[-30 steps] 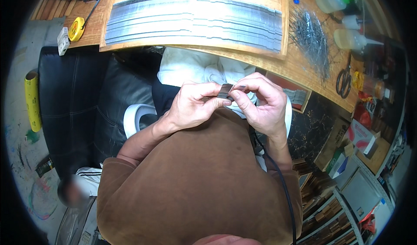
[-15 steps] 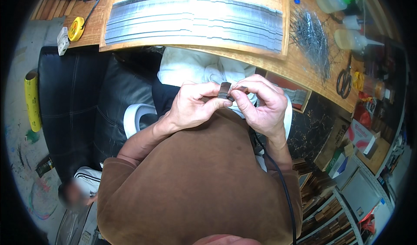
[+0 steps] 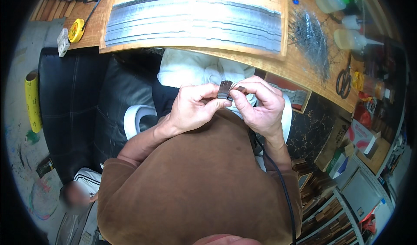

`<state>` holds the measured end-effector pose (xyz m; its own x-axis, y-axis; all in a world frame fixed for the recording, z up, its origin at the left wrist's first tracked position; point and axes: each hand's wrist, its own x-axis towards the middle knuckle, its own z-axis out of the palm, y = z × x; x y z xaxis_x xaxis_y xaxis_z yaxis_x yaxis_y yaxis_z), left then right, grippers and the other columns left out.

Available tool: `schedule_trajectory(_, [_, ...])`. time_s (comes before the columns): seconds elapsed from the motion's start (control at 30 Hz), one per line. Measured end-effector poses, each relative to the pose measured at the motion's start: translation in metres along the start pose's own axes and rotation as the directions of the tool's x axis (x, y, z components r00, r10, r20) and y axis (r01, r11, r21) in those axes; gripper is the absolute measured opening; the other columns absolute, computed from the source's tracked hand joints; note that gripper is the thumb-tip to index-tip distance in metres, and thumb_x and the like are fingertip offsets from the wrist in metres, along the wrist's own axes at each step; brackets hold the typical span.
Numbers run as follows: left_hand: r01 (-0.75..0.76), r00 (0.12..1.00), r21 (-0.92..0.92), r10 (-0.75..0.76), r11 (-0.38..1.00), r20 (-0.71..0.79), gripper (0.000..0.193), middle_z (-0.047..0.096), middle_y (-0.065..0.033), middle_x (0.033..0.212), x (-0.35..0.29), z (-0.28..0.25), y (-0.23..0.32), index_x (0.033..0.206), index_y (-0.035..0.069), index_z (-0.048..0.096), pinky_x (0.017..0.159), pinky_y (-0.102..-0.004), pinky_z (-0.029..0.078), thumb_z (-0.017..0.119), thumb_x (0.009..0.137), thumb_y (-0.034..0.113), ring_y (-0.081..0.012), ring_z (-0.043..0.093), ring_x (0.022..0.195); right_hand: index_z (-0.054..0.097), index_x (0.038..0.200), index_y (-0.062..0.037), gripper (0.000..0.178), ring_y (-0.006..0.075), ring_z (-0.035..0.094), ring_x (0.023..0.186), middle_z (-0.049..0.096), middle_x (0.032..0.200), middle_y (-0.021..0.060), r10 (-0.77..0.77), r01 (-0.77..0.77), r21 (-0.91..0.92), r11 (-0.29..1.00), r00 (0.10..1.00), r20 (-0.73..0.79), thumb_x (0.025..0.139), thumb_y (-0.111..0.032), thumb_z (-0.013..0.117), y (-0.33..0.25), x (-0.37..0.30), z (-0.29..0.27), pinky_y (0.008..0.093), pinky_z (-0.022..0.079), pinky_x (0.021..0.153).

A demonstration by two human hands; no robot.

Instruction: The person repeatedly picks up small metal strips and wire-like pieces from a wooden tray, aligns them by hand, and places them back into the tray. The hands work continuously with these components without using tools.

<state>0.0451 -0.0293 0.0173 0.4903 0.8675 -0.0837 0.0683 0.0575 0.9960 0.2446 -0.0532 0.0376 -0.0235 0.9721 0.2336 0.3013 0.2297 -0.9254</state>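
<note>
Along the right rim, small boxes are standing on shelves: a white carton with red print (image 3: 362,137) and a green-and-white box (image 3: 338,163) just below it, their lettering too small to make out. On the wooden worktop (image 3: 304,71) at the upper right, pale squeeze bottles (image 3: 332,1) are standing, one with a green cap, with black-handled scissors (image 3: 344,81) lying near them and a loose heap of thin dark wires (image 3: 310,36) spreading beside them. A wide wooden board (image 3: 130,49) is taking up the middle of the worktop, carrying long rows of grey metal strips (image 3: 195,21). A yellow tape measure (image 3: 76,30) is lying at the board's left end. Below the worktop edge, a black padded seat (image 3: 74,97) is showing on the left, and a yellow roll (image 3: 33,99) is standing on a paint-marked floor (image 3: 26,175). A white cloth (image 3: 191,69) is lying across the lap. Both hands are meeting just above that cloth, close to the brown-sleeved chest. The left hand (image 3: 193,108) and the right hand (image 3: 258,106) are pinching between them a small fan of thin grey metal strips (image 3: 224,90), the grip of each hand pressed tight on it, thumbs (image 3: 236,108) touching its lower end. The fan is looking dull silver, narrow and slightly splayed at the top.
</note>
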Motion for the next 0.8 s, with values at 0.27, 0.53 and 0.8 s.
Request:
schedule_trajectory(0.27, [0.045,0.999,-0.036,-0.044,0.998,0.02,0.02,0.079,-0.0088,0.095,0.002,0.0,0.002,0.112,-0.005,0.075,0.078,-0.0246,0.058,0.077,0.092,-0.002,-0.0082,0.071,0.087,0.071,0.088,0.0037,0.007,0.0146,0.069,0.076,0.073,0.087,0.0094,0.14,-0.14,0.04,0.989,0.99,-0.01,0.087,0.003,0.078,-0.008,0.004,-0.001,0.0268,0.053,0.066])
schedule_trajectory(0.53, [0.056,0.998,-0.129,-0.052,0.99,0.036,0.016,0.079,-0.0068,0.094,0.009,0.0,-0.003,0.11,-0.005,0.075,0.078,-0.0252,0.058,0.076,0.094,-0.002,-0.0083,0.07,0.085,0.072,0.096,0.0048,0.005,0.0141,0.072,0.075,0.072,0.086,0.009,0.171,-0.154,0.169,0.974,0.981,-0.095,0.092,0.002,0.073,0.006,-0.001,0.006,0.0276,0.057,0.063])
schedule_trajectory(0.8, [0.122,0.985,-0.072,-0.112,0.99,0.132,0.018,0.079,-0.0077,0.092,0.011,-0.008,-0.003,0.111,-0.005,0.075,0.077,-0.0253,0.057,0.076,0.094,0.001,-0.0079,0.07,0.083,0.071,0.102,0.0081,0.009,0.0132,0.071,0.085,0.071,0.093,0.0092,0.279,-0.282,0.249,0.926,0.959,0.052,0.095,0.004,0.074,0.004,-0.002,-0.001,0.0256,0.059,0.074])
